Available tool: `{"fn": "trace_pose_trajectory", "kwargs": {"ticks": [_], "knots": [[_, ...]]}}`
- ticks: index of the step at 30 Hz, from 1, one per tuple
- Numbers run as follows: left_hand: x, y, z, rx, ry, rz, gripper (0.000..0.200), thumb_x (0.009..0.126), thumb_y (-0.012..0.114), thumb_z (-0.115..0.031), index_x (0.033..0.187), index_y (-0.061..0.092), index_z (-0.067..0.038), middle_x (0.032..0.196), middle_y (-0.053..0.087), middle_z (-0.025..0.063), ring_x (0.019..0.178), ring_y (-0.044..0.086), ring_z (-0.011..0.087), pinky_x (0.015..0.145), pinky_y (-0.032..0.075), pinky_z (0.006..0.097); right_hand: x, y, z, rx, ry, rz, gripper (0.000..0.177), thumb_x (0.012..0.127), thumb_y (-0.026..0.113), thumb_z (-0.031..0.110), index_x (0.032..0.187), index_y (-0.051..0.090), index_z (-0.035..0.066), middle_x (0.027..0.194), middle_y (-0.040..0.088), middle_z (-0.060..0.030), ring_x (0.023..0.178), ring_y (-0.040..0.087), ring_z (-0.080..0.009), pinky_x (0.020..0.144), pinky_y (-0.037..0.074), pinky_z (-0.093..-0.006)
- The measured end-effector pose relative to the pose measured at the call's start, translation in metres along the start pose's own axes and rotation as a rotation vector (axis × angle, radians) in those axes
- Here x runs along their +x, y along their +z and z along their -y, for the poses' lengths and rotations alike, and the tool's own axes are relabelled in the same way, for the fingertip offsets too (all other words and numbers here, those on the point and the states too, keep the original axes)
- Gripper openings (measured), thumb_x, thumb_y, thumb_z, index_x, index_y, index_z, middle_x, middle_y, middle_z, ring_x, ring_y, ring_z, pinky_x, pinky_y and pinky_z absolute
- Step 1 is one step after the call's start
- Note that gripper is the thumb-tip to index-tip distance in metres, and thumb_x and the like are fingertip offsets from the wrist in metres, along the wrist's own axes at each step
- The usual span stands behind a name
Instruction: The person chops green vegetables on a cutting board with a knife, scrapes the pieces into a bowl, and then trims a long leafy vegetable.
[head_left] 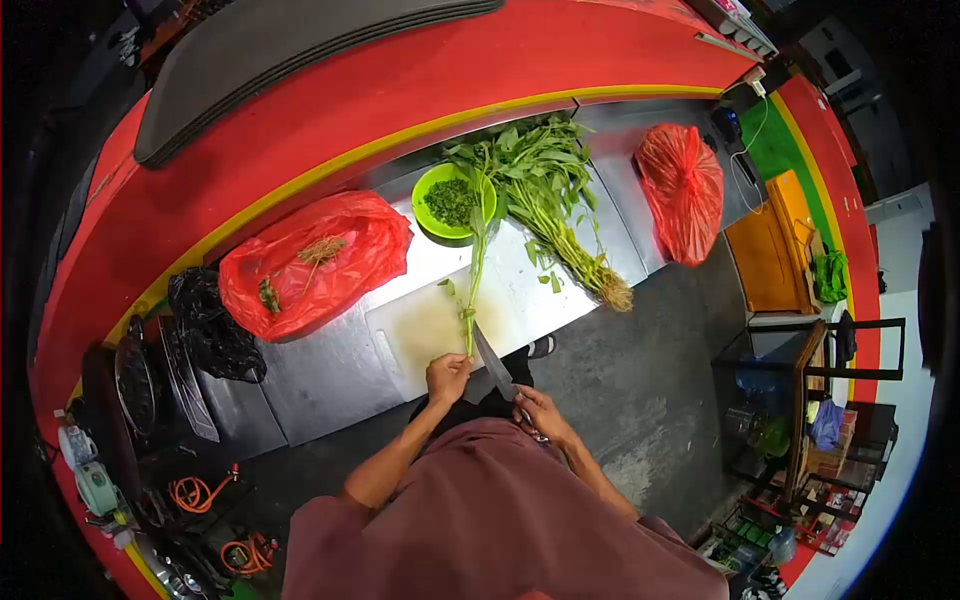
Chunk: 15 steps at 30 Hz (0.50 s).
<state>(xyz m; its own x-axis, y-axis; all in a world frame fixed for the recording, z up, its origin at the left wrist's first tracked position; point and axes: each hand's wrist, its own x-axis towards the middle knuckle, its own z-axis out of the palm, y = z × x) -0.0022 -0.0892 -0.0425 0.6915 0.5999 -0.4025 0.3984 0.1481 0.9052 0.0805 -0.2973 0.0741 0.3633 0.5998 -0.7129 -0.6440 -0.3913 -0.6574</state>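
Observation:
My left hand (450,378) is closed on the lower end of a leafy green vegetable stalk (474,285), which stretches away from me over a white cutting board (410,345). My right hand (536,410) grips a knife (493,362) by its handle. The blade points forward, its tip right beside the stalk near my left fingers. Beyond the board sits a lime green bowl (423,216) of chopped greens (450,202), partly overlapped by leaves. To its right lies a large bunch of leafy greens (550,190) with roots (613,290) still on the stems.
An opened red plastic bag (370,255) with root trimmings (322,250) lies left on the steel counter (320,390), beside a black plastic bag (205,310). A tied red bag (682,195) stands at right. A red wall (420,85) with a yellow edge rises behind.

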Motion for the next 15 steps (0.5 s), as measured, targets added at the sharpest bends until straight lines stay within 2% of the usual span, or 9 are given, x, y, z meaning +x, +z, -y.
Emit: {"fn": "trace_pose_trajectory", "kwargs": {"ticks": [2,5,6,7,9,15], "knots": [[0.003,0.001,0.000,0.018,-0.050,-0.008,0.022,0.085,0.077,-0.020,0.091,0.074,0.001,0.076,0.074,0.0106,0.066,0.071,0.0157,0.063,0.055,0.0286,-0.003,0.001,0.006,0.080,0.010,0.047,0.037,0.106,0.045,0.021,0.140,0.050,0.009,0.074,0.055,-0.0011,0.046,0.040,-0.0052,0.039,0.029,-0.0208],[0.002,0.001,-0.004,0.140,-0.021,-0.038,0.024,0.083,0.077,-0.024,0.089,0.075,-0.001,0.076,0.074,0.0094,0.067,0.071,0.0159,0.065,0.055,0.0295,0.000,0.000,0.002,0.014,-0.002,0.030,0.036,0.106,0.045,0.020,0.140,0.050,0.009,0.074,0.055,-0.0013,0.046,0.040,-0.0051,0.039,0.029,-0.0208],[0.003,0.002,-0.003,0.162,-0.008,-0.028,0.023,0.088,0.076,-0.017,0.093,0.072,0.005,0.076,0.071,0.0085,0.064,0.066,0.0126,0.060,0.054,0.0269,0.001,-0.001,0.002,0.046,-0.015,0.044,0.036,0.106,0.045,0.021,0.139,0.051,0.009,0.074,0.055,-0.0007,0.046,0.039,-0.0052,0.038,0.028,-0.0214],[0.003,0.002,-0.002,0.165,-0.010,-0.026,0.023,0.088,0.076,-0.017,0.093,0.072,0.005,0.076,0.071,0.0085,0.064,0.066,0.0126,0.060,0.054,0.0269,0.002,-0.001,0.001,0.049,-0.014,0.044,0.036,0.106,0.045,0.021,0.139,0.051,0.009,0.074,0.055,-0.0007,0.046,0.039,-0.0052,0.038,0.028,-0.0214],[0.005,0.001,0.002,0.188,-0.048,-0.038,0.026,0.083,0.077,-0.028,0.089,0.076,-0.003,0.078,0.075,0.0090,0.070,0.072,0.0177,0.068,0.055,0.0310,0.003,-0.003,0.002,0.001,0.009,0.033,0.036,0.106,0.045,0.022,0.139,0.051,0.009,0.073,0.054,0.0006,0.047,0.040,-0.0051,0.039,0.029,-0.0219],[0.004,-0.002,0.002,0.154,-0.060,-0.005,0.030,0.086,0.075,-0.029,0.098,0.074,-0.001,0.081,0.075,0.0094,0.073,0.072,0.0180,0.069,0.055,0.0312,0.013,-0.006,-0.014,-0.145,-0.061,-0.048,0.045,0.104,0.053,0.022,0.145,0.047,0.005,0.076,0.059,0.0007,0.055,0.045,-0.0045,0.047,0.036,-0.0228]]}}
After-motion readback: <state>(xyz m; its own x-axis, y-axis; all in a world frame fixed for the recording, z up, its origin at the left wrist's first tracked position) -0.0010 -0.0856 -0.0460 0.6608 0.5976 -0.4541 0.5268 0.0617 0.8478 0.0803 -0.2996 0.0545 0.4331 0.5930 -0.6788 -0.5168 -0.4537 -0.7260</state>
